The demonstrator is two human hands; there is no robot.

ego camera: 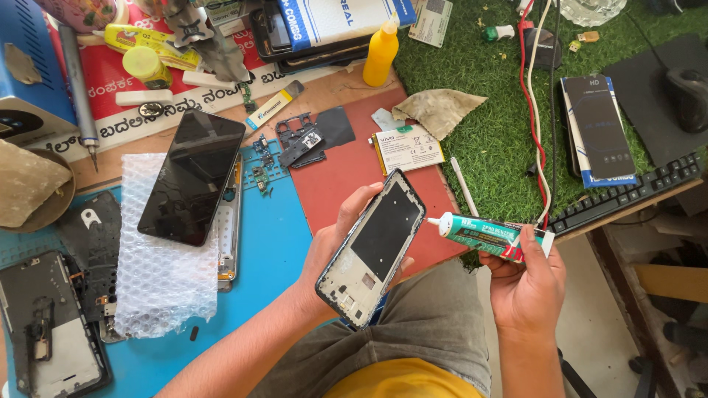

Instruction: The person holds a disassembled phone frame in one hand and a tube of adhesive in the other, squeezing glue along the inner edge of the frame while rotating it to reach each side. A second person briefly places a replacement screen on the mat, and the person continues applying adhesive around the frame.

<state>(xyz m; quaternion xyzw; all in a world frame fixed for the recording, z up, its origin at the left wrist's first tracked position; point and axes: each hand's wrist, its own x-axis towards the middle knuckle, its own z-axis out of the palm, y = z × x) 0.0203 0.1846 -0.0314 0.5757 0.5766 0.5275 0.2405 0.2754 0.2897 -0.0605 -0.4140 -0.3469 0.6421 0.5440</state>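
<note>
Cluttered repair bench, blue mat [273, 243] and red mat [339, 184] under scattered phone parts. Left hand [335, 239] closed around a phone frame [375, 247], held tilted over the lap, inner side up. Right hand [525, 284] wrapped around a green glue tube [493, 236], nozzle touching the frame's right edge. Apparently gluing the rim; steady bead along that edge likely needed next. Left of frame: dark screen [192, 175] on bubble wrap [158, 273]. Above frame: battery [407, 149], yellow bottle [381, 51].
</note>
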